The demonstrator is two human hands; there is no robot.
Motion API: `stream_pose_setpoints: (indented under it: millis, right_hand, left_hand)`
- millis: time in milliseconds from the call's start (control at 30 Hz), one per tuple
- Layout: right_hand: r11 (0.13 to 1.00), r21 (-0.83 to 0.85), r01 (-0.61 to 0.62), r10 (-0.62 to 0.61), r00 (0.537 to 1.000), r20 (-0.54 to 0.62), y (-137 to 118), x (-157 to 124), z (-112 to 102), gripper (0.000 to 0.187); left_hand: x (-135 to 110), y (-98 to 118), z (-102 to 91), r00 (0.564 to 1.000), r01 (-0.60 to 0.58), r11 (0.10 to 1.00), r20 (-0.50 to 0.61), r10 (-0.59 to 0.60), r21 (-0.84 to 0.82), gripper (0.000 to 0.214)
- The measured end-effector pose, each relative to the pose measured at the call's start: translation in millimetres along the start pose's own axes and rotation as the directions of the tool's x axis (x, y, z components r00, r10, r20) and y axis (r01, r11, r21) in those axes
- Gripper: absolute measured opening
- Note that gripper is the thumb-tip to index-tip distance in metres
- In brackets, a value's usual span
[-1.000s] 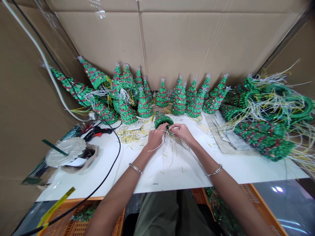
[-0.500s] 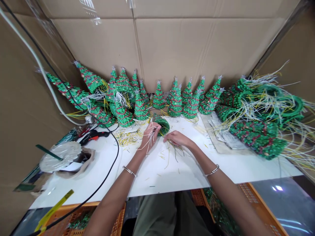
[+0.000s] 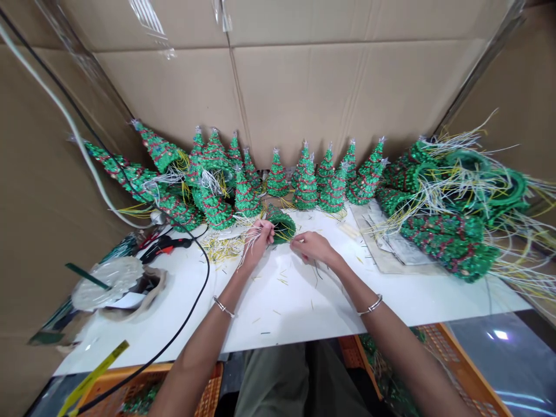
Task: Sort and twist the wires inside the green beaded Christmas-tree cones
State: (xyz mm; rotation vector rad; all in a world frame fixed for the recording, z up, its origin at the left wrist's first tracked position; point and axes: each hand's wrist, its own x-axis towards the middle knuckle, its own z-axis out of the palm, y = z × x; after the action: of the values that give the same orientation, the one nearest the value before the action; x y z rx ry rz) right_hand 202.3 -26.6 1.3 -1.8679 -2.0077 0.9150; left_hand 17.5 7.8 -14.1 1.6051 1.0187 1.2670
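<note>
A small green sequinned cone tree point(image 3: 283, 222) lies on its side on the white table point(image 3: 304, 301), its open base facing me with thin wires spilling out. My left hand point(image 3: 257, 242) is closed round a bunch of white and yellow wires at the base's left side. Just right of the tree, my right hand point(image 3: 309, 245) rests low on the table, fingers pinched on thin wire strands.
Finished little trees point(image 3: 304, 185) stand in a row against the cardboard wall. Tangled trees with loose wires point(image 3: 452, 208) pile up at right. A glue gun point(image 3: 163, 244), black cable point(image 3: 204, 272), wire offcuts point(image 3: 221, 246) and a tape roll point(image 3: 108, 277) lie left. Orange crates point(image 3: 130, 394) sit below the table edge.
My hands have drawn apart: the left pulled a bunch of wires off to the tree's left, the right dropped to the table. The view tilted slightly.
</note>
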Motion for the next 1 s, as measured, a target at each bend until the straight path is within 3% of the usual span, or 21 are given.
stream_pose_setpoints:
  millis: [267, 433, 500, 600, 667, 733, 867, 1000]
  right_hand:
    - [0.976, -0.175, -0.131, 0.104, 0.982, -0.156, -7.7, -1.4, 2.9, 0.031]
    - [0.963, -0.213, -0.162, 0.116, 0.971, -0.211, -9.1, 0.4, 3.5, 0.026]
    - [0.981, -0.156, -0.114, 0.077, 0.971, -0.226, -12.7, 0.5, 0.5, 0.024]
    - [0.989, 0.069, 0.134, -0.103, 0.934, -0.342, -22.0, 3.3, -4.5, 0.025]
    - [0.908, 0.235, 0.348, -0.208, 0.858, -0.471, -29.5, 8.5, -3.9, 0.03]
    - [0.776, 0.409, 0.481, -0.241, 0.824, -0.512, -36.2, 16.6, 2.0, 0.039]
    - [0.506, 0.734, 0.452, -0.216, 0.891, -0.4, -43.9, 36.1, 24.1, 0.055]
    - [0.387, 0.774, 0.501, -0.208, 0.865, -0.456, -46.2, 47.7, 39.0, 0.042]
  left_hand:
    - [4.2, 4.6, -10.0, 0.998, -0.03, 0.999, 0.063, 0.027, 0.041, 0.034]
    - [12.3, 10.1, -13.8, 0.975, -0.206, 0.945, -0.03, 0.221, 0.253, 0.026]
    - [17.4, 13.9, -15.2, 0.966, -0.242, 0.926, -0.012, 0.257, 0.29, 0.026]
    - [25.9, 19.7, -16.0, 0.969, -0.244, 0.925, 0.054, 0.239, 0.292, 0.025]
    - [31.2, 22.4, -15.6, 0.96, -0.276, 0.918, 0.123, 0.251, 0.285, 0.024]
    - [35.4, 23.3, -14.6, 0.945, -0.32, 0.907, 0.152, 0.288, 0.274, 0.021]
    - [39.7, 19.2, -12.3, 0.946, -0.318, 0.916, 0.019, 0.324, 0.244, 0.021]
    - [38.7, 12.1, -8.7, 0.979, -0.189, 0.979, -0.066, 0.194, 0.077, 0.033]
